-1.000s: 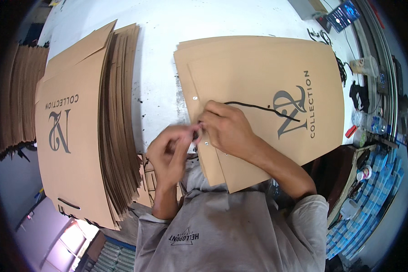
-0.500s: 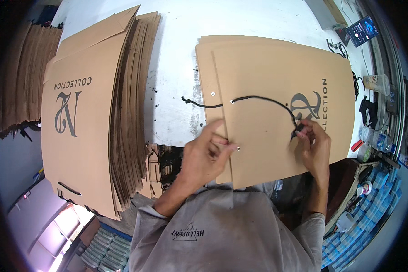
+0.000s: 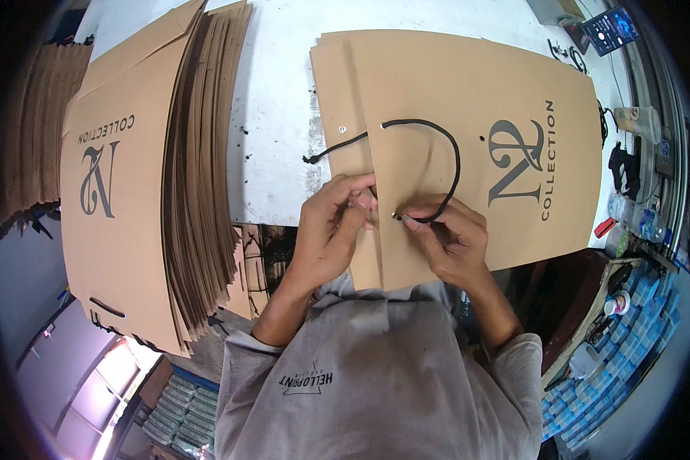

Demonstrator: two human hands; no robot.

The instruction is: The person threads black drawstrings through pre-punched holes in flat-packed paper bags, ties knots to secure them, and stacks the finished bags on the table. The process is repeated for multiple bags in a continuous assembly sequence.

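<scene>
A flat brown paper bag [image 3: 429, 77] with dark print lies in front of me, its top edge to the left. A black cord [image 3: 457, 165] runs through the upper eyelet of its front panel, with a knotted end sticking out left past the panel's edge. At the lower eyelet, my right hand [image 3: 454, 236] is closed, pinching the cord near its other end. My left hand [image 3: 333, 222] reaches in at the panel's edge, fingers curled and fingertips partly behind the panel. What they grip there is hidden.
A thick stack of similar bags [image 3: 130, 176] stands at the left, with another brown stack [image 3: 34, 130] beyond. On the white table [image 3: 280, 100], a phone [image 3: 610, 31] is propped at the far right. A plastic tub [image 3: 638, 123] and a bottle [image 3: 650, 226] sit along the right edge.
My right hand has brought the cord end left to the lower eyelet, bending the cord into a loop. My left hand has moved its fingertips behind the panel's edge. The view has shifted slightly.
</scene>
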